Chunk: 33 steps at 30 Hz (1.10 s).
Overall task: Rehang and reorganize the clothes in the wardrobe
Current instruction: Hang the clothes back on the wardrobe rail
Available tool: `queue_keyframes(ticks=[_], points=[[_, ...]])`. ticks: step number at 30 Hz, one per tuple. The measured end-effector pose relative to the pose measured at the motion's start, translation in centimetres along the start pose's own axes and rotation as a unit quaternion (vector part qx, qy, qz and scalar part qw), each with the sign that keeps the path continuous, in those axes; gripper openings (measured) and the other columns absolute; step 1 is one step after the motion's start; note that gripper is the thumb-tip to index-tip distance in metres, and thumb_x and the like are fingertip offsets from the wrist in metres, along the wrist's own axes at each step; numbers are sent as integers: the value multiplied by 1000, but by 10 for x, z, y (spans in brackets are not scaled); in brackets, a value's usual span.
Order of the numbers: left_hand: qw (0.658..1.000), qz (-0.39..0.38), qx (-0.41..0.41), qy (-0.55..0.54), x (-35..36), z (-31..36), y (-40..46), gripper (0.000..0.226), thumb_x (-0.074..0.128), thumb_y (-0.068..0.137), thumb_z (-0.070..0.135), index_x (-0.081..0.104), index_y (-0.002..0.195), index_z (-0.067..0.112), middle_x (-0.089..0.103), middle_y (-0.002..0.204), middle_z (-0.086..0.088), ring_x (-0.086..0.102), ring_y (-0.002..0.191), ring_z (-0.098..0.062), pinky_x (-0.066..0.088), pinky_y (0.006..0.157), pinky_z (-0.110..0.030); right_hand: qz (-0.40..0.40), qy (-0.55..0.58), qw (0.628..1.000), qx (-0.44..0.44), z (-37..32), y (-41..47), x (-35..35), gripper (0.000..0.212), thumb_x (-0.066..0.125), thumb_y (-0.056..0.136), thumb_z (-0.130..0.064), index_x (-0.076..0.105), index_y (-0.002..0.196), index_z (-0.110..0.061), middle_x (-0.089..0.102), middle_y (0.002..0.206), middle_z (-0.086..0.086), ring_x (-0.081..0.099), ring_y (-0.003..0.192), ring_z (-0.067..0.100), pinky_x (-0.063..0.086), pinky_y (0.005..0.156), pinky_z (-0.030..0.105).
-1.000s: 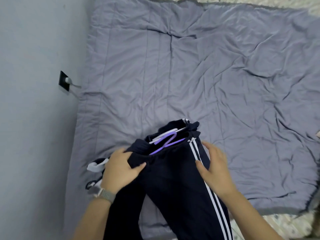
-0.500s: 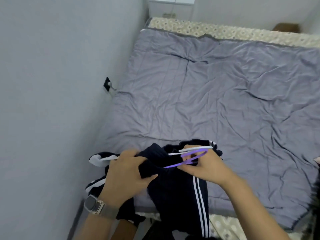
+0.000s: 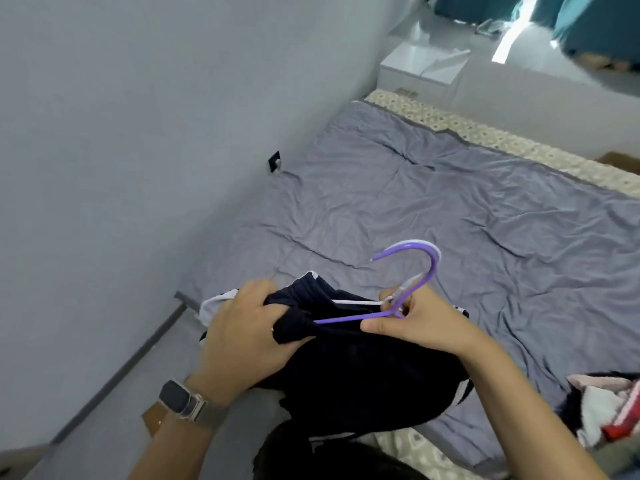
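Dark track pants [image 3: 363, 368] on purple hanger [image 3: 408, 271], lifted over bed [image 3: 485, 220]; left hand [image 3: 249, 327] grips waistband, right hand [image 3: 415, 323] fingers pinch hanger neck. Next: carry to wardrobe.

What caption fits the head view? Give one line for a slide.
Left hand grips dark track pants while right hand pinches purple hanger over grey bedspread.

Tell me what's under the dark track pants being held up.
Under the dark track pants lies the grey quilt. Both hangers' lower arms are covered by the fabric. The left hand grips the pants; the right hand pinches the hanger necks.
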<state>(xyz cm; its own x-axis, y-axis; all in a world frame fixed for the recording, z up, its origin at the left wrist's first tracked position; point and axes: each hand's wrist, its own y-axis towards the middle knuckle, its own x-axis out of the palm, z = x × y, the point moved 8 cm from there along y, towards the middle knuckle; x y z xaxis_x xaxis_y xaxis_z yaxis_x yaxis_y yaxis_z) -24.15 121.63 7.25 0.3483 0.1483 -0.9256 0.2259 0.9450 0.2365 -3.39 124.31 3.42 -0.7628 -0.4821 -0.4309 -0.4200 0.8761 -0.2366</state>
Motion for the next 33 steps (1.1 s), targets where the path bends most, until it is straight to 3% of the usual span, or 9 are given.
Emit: queue_keyframes(ticks=[6,11,14,18,23,25,27,30,33], points=[[990,39,-120,67,-55,-18,-98,32,52,71,50,59,59,22,48,74,11,48,70,-10,38,45,-25,-72,-63,994,-51,-34,-31,27,61,65,65,-65,33,54,-15,27,57,1,30,54,12,27,55,31],[976,43,-208,54,-81,-20,-201,34,50,69,54,60,59,24,48,77,15,46,71,-4,32,46,-17,-147,-108,978,-99,-76,-56,90,62,70,66,-59,29,56,-13,28,55,-1,30,53,12,27,54,30],[954,41,-296,1,-88,-16,-288,41,50,66,67,65,69,29,49,93,20,49,86,-2,49,63,-31,-203,-144,958,-142,-107,-89,144,64,70,64,-62,30,55,-13,27,55,1,29,54,14,26,55,32],[901,82,-413,105,-118,22,-384,55,55,57,73,64,86,28,51,120,4,45,118,-22,39,93,-55,-285,-196,913,-214,-143,-141,227,63,70,77,-51,36,60,-1,28,57,7,28,54,15,25,53,29],[903,120,-399,103,-134,70,-432,44,52,76,58,59,108,28,62,108,11,55,105,-12,37,103,-50,-395,-211,836,-317,-184,-216,314,52,70,84,-35,35,50,-19,38,47,-8,35,48,10,26,49,19],[896,122,-416,96,-139,74,-450,25,43,85,43,62,90,29,65,82,12,61,82,-14,44,94,-40,-437,-209,803,-348,-199,-243,338,47,71,83,-37,40,53,-18,33,50,-6,29,50,10,24,51,22],[874,155,-451,91,-150,81,-473,25,42,87,37,62,75,26,62,65,6,58,63,-19,45,67,-32,-473,-203,773,-371,-211,-261,352,36,73,80,-36,50,59,-19,37,55,-4,30,54,10,28,55,28],[828,213,-507,110,-169,101,-508,34,41,89,44,62,73,23,60,62,2,53,57,-20,41,56,-34,-479,-229,730,-431,-225,-271,360,17,74,77,-31,59,73,-27,54,60,-8,44,56,8,37,58,24],[781,258,-554,132,-186,122,-538,28,48,87,45,63,74,25,60,63,4,55,57,-16,42,53,-31,-402,-250,711,-519,-236,-263,362,21,69,73,-50,56,72,-34,58,70,-16,51,74,4,41,72,25]])
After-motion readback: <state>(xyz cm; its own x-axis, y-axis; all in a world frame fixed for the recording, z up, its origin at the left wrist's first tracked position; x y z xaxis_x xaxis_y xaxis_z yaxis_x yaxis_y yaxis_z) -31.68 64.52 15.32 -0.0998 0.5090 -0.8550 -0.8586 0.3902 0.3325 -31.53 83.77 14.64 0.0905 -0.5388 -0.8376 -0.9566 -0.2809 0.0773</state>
